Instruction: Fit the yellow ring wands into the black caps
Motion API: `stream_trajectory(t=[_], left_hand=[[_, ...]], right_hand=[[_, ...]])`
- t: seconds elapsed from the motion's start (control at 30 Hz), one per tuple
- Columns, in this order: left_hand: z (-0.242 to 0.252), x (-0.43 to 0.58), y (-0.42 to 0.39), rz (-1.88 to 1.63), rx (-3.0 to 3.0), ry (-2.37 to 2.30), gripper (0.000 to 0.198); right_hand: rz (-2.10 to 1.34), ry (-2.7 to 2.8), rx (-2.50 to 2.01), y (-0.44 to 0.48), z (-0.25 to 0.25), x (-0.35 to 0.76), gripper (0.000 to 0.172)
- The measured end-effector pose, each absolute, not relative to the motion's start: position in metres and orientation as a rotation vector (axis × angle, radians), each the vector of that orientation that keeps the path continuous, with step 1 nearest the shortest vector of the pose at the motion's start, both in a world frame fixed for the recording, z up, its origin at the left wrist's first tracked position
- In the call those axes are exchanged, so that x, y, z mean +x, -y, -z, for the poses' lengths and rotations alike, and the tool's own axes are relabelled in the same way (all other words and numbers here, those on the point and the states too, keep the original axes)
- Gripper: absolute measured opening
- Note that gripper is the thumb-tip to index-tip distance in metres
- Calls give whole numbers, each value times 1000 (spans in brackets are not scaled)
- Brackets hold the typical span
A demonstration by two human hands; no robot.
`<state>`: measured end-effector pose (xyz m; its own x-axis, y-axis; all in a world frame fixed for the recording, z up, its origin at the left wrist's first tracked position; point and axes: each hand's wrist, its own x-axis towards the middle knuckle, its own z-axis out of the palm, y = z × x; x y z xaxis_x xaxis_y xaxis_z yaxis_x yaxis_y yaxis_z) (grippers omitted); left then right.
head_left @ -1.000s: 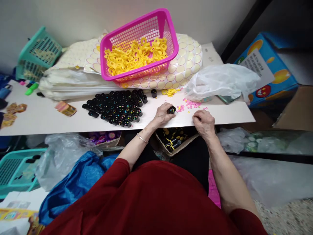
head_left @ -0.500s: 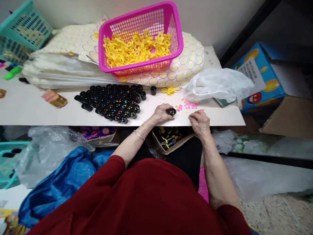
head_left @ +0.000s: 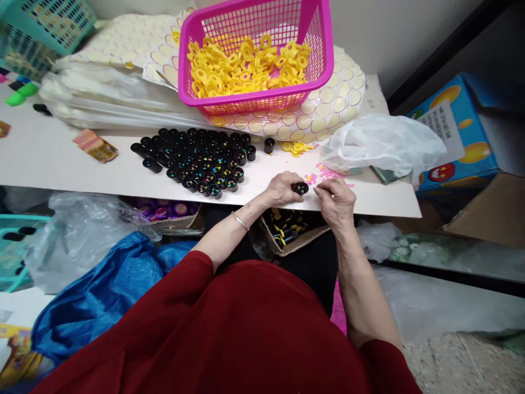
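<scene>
My left hand is closed around a small black cup, its open end up with a few coloured bits inside. Just to the right, my right hand has its thumb and fingers pinched together near the cup; whatever is in the pinch is too small to make out. Tiny pink beads lie scattered on the white table beyond my right hand. Left of my hands stand several black cups packed together, many with coloured bits in them. A single black cup stands apart from that group.
A pink basket of yellow rings sits on wrapped sheets at the back. Small yellow rings lie before it. A white plastic bag and a blue box are at right. Below the table edge is a carton of black and yellow parts.
My right hand has come closer to the black cup in my left hand. The camera view has shifted, so the table and basket appear slightly moved.
</scene>
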<state>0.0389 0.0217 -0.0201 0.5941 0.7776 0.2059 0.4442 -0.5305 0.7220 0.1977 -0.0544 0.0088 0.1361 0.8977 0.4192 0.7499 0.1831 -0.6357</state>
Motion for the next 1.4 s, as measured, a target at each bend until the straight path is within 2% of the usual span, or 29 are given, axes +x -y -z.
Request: stream_trajectory(t=[0.17,0.5,0.67,0.83,1.07,1.23,1.4], left_hand=[[18,40,-18,-733,2327,-893,17],[22,39,-18,-750,2335,-881,19],[18,39,-18,-700,2331,-904,20],[19,38,-20,-671,2333,-941,28],[22,38,-20,-703,2330,-950,24],[21,38,-21,-739,2299,-950,28],[23,38,-22,-713,2288,-958,30]], right_hand=[[-263,1805,-1593,43,-12,180,12],[-335,1916,-1664,36,-21,179,14],[-513,1649,-1503,34,-11,195,9],[-469,1362,-1536,19,-5,210,12],[-524,1691,-1474,16,-27,197,10],[-349,1697,-1678,21,-17,210,12],[-316,1810,-1916,23,2,217,12]])
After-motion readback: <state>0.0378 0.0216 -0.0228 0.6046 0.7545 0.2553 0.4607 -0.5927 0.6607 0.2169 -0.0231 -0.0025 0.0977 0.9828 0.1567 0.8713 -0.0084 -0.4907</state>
